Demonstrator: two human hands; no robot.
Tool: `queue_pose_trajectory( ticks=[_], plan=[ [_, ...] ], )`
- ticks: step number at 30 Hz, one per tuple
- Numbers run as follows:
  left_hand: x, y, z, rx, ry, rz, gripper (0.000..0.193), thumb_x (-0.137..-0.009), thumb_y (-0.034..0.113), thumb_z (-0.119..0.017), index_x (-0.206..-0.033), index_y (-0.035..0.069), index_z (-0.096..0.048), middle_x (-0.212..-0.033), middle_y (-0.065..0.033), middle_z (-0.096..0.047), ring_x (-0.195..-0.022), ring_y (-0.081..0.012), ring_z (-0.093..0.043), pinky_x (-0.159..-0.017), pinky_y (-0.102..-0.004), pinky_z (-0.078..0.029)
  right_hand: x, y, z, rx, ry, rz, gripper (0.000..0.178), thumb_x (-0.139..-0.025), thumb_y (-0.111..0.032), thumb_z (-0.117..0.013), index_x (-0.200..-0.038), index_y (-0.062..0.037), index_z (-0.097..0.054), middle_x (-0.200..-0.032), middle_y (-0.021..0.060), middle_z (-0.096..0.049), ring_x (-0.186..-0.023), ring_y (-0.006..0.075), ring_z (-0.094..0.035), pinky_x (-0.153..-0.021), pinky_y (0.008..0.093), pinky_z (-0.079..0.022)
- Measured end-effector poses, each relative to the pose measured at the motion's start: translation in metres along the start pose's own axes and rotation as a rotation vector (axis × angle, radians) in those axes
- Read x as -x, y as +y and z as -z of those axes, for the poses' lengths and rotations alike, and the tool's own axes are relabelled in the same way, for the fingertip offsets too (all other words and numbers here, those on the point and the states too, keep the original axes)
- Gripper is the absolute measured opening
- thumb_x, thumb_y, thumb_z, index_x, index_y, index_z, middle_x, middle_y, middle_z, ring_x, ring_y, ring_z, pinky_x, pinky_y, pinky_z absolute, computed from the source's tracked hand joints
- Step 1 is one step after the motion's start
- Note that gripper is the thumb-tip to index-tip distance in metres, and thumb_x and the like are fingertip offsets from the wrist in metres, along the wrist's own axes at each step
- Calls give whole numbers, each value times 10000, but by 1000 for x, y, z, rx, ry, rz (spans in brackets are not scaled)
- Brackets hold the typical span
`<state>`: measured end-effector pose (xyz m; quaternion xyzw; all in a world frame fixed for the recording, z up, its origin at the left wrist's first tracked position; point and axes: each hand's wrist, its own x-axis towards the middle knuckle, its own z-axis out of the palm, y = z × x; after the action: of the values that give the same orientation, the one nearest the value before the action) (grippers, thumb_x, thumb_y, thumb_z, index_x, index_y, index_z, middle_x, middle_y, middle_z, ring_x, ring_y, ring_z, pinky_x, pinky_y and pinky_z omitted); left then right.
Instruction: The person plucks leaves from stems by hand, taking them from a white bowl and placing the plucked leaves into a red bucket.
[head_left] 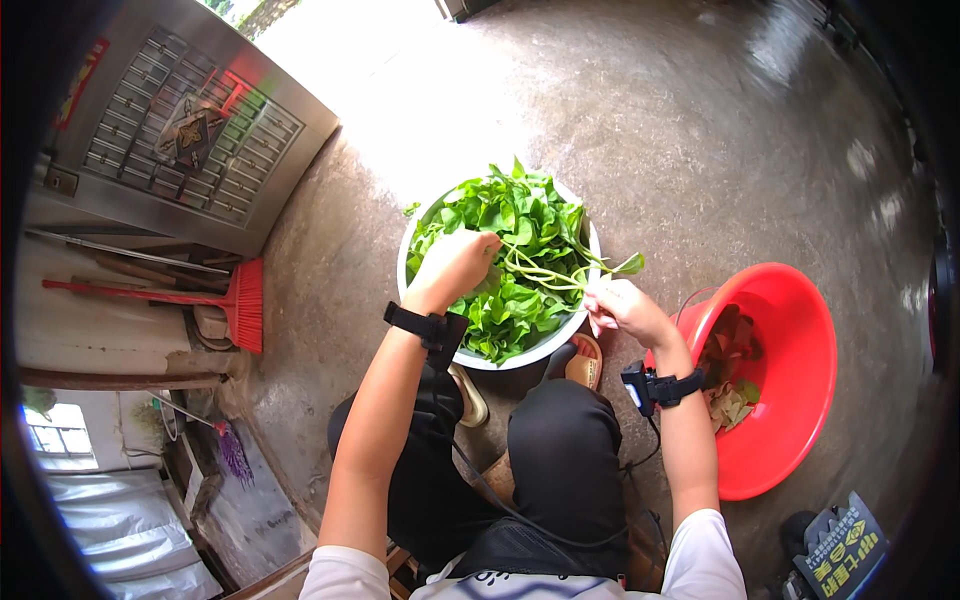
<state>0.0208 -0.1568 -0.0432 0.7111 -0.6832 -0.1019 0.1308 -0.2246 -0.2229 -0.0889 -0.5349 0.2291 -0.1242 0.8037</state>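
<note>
A round pale basin (pixel 407 260) heaped with leafy green vegetables (pixel 530 215) sits on the floor before my knees. My left hand (pixel 462 262) is over the left side of the heap, its fingers curled shut around leafy stems. At the basin's right rim, my right hand (pixel 628 308) pinches the ends of long pale green stems (pixel 545 275). These stems stretch between my two hands, and one leafy tip sticks out past the rim above my right hand. My left fingertips are partly hidden by the hand itself.
A red bucket (pixel 815 350) stands right of my right forearm, with wilted leaves and scraps (pixel 735 400) inside. At the left are a red broom (pixel 245 305) and a metal door (pixel 190 130). A dark printed bag (pixel 845 550) lies at lower right. Black cables hang by my knees.
</note>
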Motion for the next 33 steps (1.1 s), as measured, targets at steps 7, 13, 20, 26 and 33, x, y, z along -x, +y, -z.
queue_pose_trajectory(
  ticks=[7, 13, 20, 26, 33],
  plan=[
    [-4, -46, -5, 117, 173, 355, 183, -735, 91, -481, -685, -62, -568, -678, -237, -575, -653, -363, -576, -638, -422, -470, 6, -8, -5, -165, 20, 29, 243, -886, -164, -408, -668, -58, -426, -558, -15, -386, -450, 71, -377, -546, 272, -443],
    [1, 4, 5, 418, -215, 404, 399, -799, 323, -571, -658, -50, -589, -549, -170, -548, -545, -232, -570, -560, -356, -455, 6, -8, 1, -761, -75, 156, 229, -879, -167, -318, -673, -115, -404, -454, -37, -307, -563, 161, -445, -677, 283, -369],
    [-8, 65, -2, 737, -129, -1, 305, -783, 220, -600, -1025, 35, -600, -899, -111, -642, -787, -139, -580, -734, -272, -446, 19, -31, -17, -1002, -256, 194, 311, -916, -237, -242, -662, -181, -411, -392, -78, -287, -565, 155, -448, -672, 256, -328],
    [-20, 110, 22, 854, -210, -160, 304, -788, 194, -602, -1034, 14, -589, -905, -103, -644, -791, -122, -577, -742, -270, -445, 44, -61, -36, -1054, -342, 362, 323, -924, -245, -227, -681, -188, -431, -397, -94, -282, -524, 112, -424, -667, 248, -325],
    [-33, 158, 42, 632, -161, -256, 210, -825, 160, -548, -935, -5, -616, -786, -115, -644, -709, -121, -574, -660, -262, -452, 106, -88, -29, -1055, -298, 579, 286, -929, -219, -244, -704, -158, -411, -446, -71, -295, -549, 111, -414, -662, 242, -318]
  ],
)
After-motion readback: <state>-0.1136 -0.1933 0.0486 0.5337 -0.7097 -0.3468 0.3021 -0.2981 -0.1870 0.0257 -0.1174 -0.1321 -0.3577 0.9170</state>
